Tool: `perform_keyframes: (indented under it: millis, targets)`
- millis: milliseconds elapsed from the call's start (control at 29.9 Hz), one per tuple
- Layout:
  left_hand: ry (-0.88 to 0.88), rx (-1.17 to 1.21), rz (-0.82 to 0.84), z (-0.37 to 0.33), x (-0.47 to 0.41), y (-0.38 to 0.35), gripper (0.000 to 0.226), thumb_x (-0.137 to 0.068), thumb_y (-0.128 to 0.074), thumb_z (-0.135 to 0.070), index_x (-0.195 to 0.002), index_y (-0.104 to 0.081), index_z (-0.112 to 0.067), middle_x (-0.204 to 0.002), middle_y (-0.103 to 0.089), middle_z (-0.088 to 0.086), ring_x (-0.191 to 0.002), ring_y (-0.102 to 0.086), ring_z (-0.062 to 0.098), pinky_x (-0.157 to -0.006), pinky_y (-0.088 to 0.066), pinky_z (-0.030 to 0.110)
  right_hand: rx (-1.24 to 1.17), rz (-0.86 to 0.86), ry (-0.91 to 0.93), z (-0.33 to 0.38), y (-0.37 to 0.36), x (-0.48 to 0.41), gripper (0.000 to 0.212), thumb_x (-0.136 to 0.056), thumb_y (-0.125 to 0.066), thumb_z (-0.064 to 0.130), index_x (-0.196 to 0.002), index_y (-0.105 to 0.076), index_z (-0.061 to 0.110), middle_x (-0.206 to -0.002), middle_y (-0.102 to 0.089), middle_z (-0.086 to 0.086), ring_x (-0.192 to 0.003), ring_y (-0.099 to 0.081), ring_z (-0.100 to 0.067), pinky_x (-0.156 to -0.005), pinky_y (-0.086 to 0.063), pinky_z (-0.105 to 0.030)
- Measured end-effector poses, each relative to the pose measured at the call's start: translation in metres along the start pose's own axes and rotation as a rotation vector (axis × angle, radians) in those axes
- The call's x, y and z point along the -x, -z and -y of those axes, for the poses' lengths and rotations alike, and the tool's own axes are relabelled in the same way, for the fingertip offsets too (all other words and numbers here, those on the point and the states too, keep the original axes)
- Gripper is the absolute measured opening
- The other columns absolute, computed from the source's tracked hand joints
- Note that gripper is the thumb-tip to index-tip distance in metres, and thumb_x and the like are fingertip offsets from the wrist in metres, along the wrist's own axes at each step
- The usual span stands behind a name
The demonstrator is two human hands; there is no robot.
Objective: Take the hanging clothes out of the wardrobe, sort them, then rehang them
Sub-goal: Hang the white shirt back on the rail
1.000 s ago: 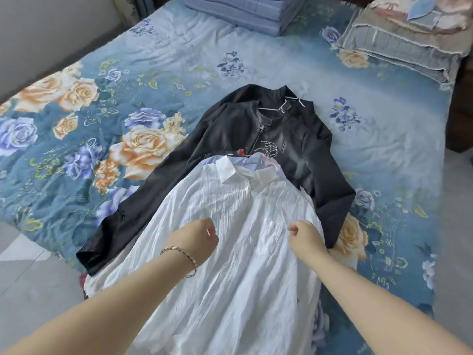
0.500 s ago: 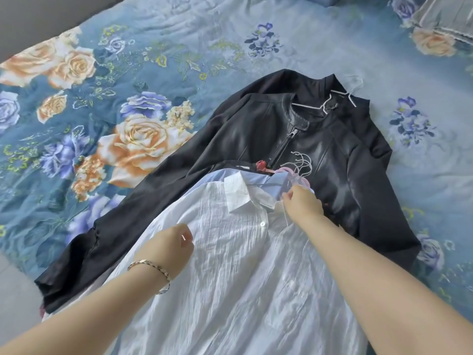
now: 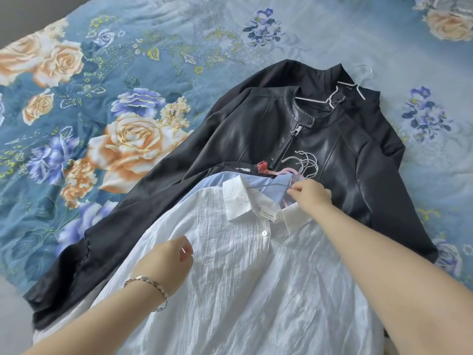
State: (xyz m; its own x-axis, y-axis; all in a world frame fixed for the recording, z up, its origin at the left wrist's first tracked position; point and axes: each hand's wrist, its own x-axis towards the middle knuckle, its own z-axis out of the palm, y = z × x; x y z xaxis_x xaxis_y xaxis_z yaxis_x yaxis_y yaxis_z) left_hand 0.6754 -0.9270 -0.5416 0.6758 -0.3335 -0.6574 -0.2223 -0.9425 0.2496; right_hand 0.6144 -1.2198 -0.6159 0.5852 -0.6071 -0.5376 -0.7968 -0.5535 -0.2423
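A crinkled white shirt [image 3: 250,278] lies on top of a pile of clothes on the bed. Under its collar shows a light blue shirt [image 3: 266,183]. A bunch of hanger hooks [image 3: 302,163] pokes out above the collars. Beneath lie a black leather jacket [image 3: 276,134] and another black garment with white hangers [image 3: 340,92]. My right hand [image 3: 311,194] pinches a hanger at the white shirt's collar. My left hand [image 3: 167,262], with a bracelet on its wrist, rests on the shirt's front with fingers curled; whether it grips the cloth is unclear.
The bed is covered by a blue quilt [image 3: 153,73] printed with large roses. Grey floor [image 3: 12,316] shows at the lower left beyond the bed's edge.
My right hand moved from the shirt's front up to its collar and took hold of the hanger. The view moved closer to the pile. My left hand stayed on the shirt.
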Motion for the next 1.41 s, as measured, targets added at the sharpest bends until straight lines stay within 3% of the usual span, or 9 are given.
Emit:
perform_keyframes:
  millis: [134, 469, 569, 669, 770, 904, 1004, 1171, 1406]
  targets:
    - [0.017, 0.026, -0.007, 0.004, -0.001, 0.001, 0.018, -0.091, -0.043, -0.019, -0.081, -0.049, -0.032, -0.084, -0.058, -0.012, -0.078, -0.063, 0.016, -0.068, -0.05, 0.027, -0.256, -0.259, 0.29, 0.022, 0.009, 0.002, 0.023, -0.092, -0.057, 0.023, -0.101, -0.073, 0.01, -0.103, -0.066, -0.009, -0.103, -0.057, -0.025, -0.09, -0.039, -0.033]
    - [0.061, 0.076, -0.003, 0.027, 0.016, 0.007, 0.019, -0.09, -0.045, -0.019, -0.078, -0.049, -0.032, -0.086, -0.064, -0.008, -0.079, -0.064, 0.013, -0.074, -0.053, 0.028, -0.267, 0.434, 0.203, 0.06, -0.012, 0.015, 0.023, -0.1, -0.038, 0.025, -0.112, -0.053, 0.013, -0.088, -0.054, -0.004, -0.074, -0.049, -0.015, -0.057, -0.038, -0.02]
    - [0.043, 0.089, -0.009, 0.033, 0.029, 0.013, 0.019, -0.09, -0.045, -0.017, -0.078, -0.049, -0.031, -0.088, -0.064, -0.007, -0.08, -0.063, 0.014, -0.075, -0.052, 0.029, -0.27, 0.412, 0.169, 0.053, -0.003, 0.031, 0.007, -0.092, -0.053, 0.021, -0.097, -0.056, 0.017, -0.081, -0.052, 0.002, -0.068, -0.051, -0.014, -0.055, -0.042, -0.015]
    - [0.039, 0.139, -0.037, 0.038, 0.045, 0.019, 0.023, -0.09, -0.045, -0.016, -0.074, -0.048, -0.032, -0.084, -0.064, -0.008, -0.079, -0.064, 0.014, -0.075, -0.053, 0.03, -0.158, 0.36, 0.184, 0.055, 0.017, 0.052, 0.033, -0.086, -0.058, 0.013, -0.062, -0.036, 0.02, -0.062, -0.037, 0.005, -0.055, -0.036, -0.009, -0.045, -0.032, -0.004]
    - [0.014, 0.207, -0.056, 0.046, 0.068, 0.027, 0.026, -0.089, -0.046, -0.015, -0.07, -0.048, -0.033, -0.081, -0.063, -0.007, -0.078, -0.063, 0.013, -0.071, -0.05, 0.027, -0.115, 0.184, 0.264, 0.061, 0.039, 0.079, 0.036, -0.08, -0.056, 0.018, -0.051, -0.034, 0.021, -0.059, -0.031, 0.007, -0.065, -0.036, -0.016, -0.062, -0.033, -0.016]
    - [-0.04, 0.26, -0.082, 0.064, 0.111, 0.041, 0.03, -0.086, -0.048, -0.01, -0.067, -0.048, -0.033, -0.073, -0.062, -0.007, -0.073, -0.061, 0.017, -0.072, -0.049, 0.027, -0.211, 0.001, 0.351, 0.079, 0.078, 0.138, 0.045, -0.082, -0.052, 0.005, -0.05, -0.023, 0.019, -0.06, -0.045, -0.002, -0.073, -0.057, -0.028, -0.059, -0.03, -0.025]
    - [-0.069, 0.283, -0.135, 0.083, 0.154, 0.059, 0.032, -0.085, -0.05, -0.008, -0.065, -0.048, -0.033, -0.07, -0.06, -0.008, -0.072, -0.06, 0.019, -0.074, -0.049, 0.028, -0.327, -0.101, 0.398, 0.099, 0.107, 0.202, 0.049, -0.081, -0.052, -0.003, -0.049, -0.021, 0.018, -0.068, -0.063, -0.009, -0.067, -0.058, -0.007, -0.058, -0.035, -0.019]
    - [-0.098, 0.235, -0.256, 0.122, 0.243, 0.109, 0.025, -0.088, -0.048, -0.013, -0.071, -0.049, -0.031, -0.078, -0.061, -0.004, -0.077, -0.061, 0.018, -0.067, -0.047, 0.026, -0.362, -0.042, 0.562, 0.164, 0.145, 0.334, 0.049, -0.083, -0.063, 0.008, -0.05, -0.028, 0.018, -0.056, -0.028, 0.004, -0.056, -0.026, -0.012, -0.054, -0.023, -0.024]
    - [-0.026, 0.168, -0.521, 0.216, 0.386, 0.166, 0.025, -0.087, -0.049, -0.017, -0.067, -0.048, -0.03, -0.087, -0.063, -0.002, -0.086, -0.059, 0.021, -0.073, -0.046, 0.026, -0.276, -0.069, 0.84, 0.291, 0.153, 0.531, 0.042, -0.1, -0.037, 0.025, -0.059, -0.044, 0.018, -0.058, -0.043, 0.0, -0.053, -0.038, -0.012, -0.054, -0.03, -0.025]
